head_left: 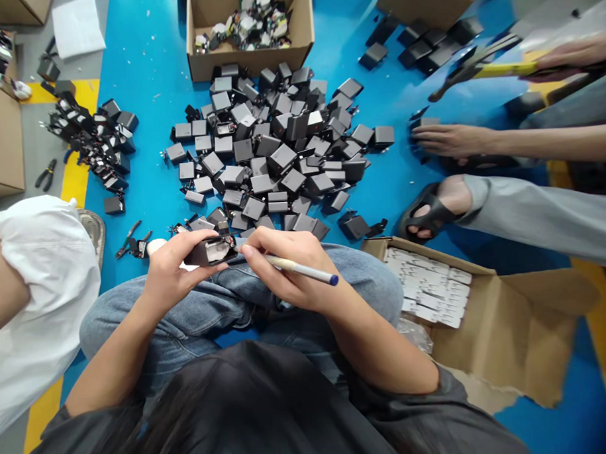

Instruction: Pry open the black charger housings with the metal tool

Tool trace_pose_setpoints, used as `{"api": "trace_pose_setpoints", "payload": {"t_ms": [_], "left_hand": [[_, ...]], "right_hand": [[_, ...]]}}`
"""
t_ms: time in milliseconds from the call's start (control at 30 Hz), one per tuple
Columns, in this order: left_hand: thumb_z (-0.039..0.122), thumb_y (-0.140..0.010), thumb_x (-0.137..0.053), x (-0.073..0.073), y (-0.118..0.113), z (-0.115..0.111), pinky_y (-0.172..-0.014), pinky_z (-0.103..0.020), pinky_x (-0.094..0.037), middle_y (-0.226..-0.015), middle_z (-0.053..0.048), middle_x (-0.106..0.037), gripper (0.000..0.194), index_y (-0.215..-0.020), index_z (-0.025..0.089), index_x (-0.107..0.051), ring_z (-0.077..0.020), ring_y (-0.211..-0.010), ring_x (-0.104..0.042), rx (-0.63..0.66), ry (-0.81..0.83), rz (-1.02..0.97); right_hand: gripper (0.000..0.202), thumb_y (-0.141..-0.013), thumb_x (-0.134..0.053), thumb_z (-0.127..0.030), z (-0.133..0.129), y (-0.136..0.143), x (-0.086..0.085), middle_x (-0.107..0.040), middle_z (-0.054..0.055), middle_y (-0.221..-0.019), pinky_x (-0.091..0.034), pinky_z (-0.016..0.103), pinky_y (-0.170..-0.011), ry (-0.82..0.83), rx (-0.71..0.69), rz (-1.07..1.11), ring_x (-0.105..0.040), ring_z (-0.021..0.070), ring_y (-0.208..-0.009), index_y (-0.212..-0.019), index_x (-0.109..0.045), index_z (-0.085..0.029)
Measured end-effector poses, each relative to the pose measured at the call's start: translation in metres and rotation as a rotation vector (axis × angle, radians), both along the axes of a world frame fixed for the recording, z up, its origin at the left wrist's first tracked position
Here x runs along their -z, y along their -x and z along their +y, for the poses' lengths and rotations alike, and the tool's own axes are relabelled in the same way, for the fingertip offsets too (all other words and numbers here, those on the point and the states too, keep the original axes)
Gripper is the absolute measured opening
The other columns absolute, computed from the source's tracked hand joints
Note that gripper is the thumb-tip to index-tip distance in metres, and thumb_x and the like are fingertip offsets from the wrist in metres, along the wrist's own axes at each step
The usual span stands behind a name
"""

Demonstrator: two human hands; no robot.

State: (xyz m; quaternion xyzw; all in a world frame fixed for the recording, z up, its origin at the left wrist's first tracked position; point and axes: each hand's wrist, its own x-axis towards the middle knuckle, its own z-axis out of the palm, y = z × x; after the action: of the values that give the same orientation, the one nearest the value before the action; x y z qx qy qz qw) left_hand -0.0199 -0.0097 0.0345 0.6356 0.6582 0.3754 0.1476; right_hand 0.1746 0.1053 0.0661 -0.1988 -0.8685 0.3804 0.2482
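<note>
Above my crossed legs, my left hand [172, 268] grips a dark grey plastic housing [198, 254] between thumb and fingers. The housing's open end faces right and shows a whitish part and small wires inside. My right hand [297, 270] is closed round a pen [304, 269] with a blue end cap, which points down to the right. The pen's other end is at the opening of the housing; its tip is too small to make out. Just beyond my hands lies a large pile of similar grey housings [281, 158] on the blue floor.
A cardboard box [250, 64] of mixed parts stands behind the pile. An open carton [489, 306] of white pieces lies at my right. Another person's hand [444, 141] touches a housing; the other holds a hammer [506, 69]. Pliers [46, 175] lie left, near a white-clothed person.
</note>
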Motion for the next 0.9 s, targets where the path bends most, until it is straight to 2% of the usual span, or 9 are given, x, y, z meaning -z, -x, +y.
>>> {"api": "trace_pose_setpoints", "payload": {"t_ms": [200,300,367,600,900], "left_hand": [[0.048,-0.082,-0.074,-0.002,-0.002,0.001,-0.081,-0.026,-0.058,-0.109,-0.003,-0.076,0.041,-0.115,0.025,-0.067,-0.0200,-0.094,-0.074,-0.093,0.026,0.054],[0.051,-0.083,-0.072,-0.003,-0.004,0.000,-0.080,-0.027,-0.058,-0.107,-0.003,-0.077,0.041,-0.113,0.024,-0.068,-0.0202,-0.092,-0.074,-0.149,0.008,0.104],[0.051,-0.084,-0.071,-0.003,-0.004,0.000,-0.079,-0.027,-0.058,-0.106,-0.003,-0.077,0.040,-0.113,0.023,-0.067,-0.0202,-0.091,-0.074,-0.143,-0.010,0.135],[0.048,-0.086,-0.069,0.000,0.001,0.000,-0.085,-0.029,-0.058,-0.108,-0.006,-0.077,0.040,-0.116,0.022,-0.064,-0.0214,-0.097,-0.074,-0.004,-0.012,0.198],[0.043,-0.087,-0.070,-0.002,0.006,0.001,-0.087,-0.029,-0.059,-0.109,-0.008,-0.076,0.037,-0.117,0.022,-0.063,-0.0211,-0.097,-0.073,0.137,-0.056,0.196]], "right_hand": [[0.018,-0.098,-0.047,-0.022,-0.005,0.001,0.003,-0.065,0.001,-0.070,-0.040,0.024,-0.056,-0.099,0.034,0.023,-0.057,0.0117,-0.057,-0.081,-0.052,-0.021],[0.016,-0.098,-0.048,-0.021,-0.008,0.002,0.003,-0.065,0.001,-0.070,-0.041,0.024,-0.057,-0.145,0.044,0.050,-0.058,0.0122,-0.058,-0.082,-0.054,-0.020],[0.017,-0.098,-0.048,-0.021,-0.008,0.002,0.003,-0.065,0.001,-0.070,-0.041,0.024,-0.057,-0.152,0.032,0.036,-0.058,0.0126,-0.059,-0.082,-0.054,-0.020],[0.022,-0.099,-0.048,-0.023,0.002,0.000,0.001,-0.056,-0.003,-0.061,-0.033,0.022,-0.052,0.032,-0.020,-0.027,-0.049,0.0091,-0.051,-0.077,-0.049,-0.021],[0.027,-0.097,-0.050,-0.026,0.011,0.000,0.001,-0.060,-0.002,-0.058,-0.034,0.022,-0.054,0.278,-0.035,-0.048,-0.051,0.0090,-0.053,-0.071,-0.056,-0.018]]}}
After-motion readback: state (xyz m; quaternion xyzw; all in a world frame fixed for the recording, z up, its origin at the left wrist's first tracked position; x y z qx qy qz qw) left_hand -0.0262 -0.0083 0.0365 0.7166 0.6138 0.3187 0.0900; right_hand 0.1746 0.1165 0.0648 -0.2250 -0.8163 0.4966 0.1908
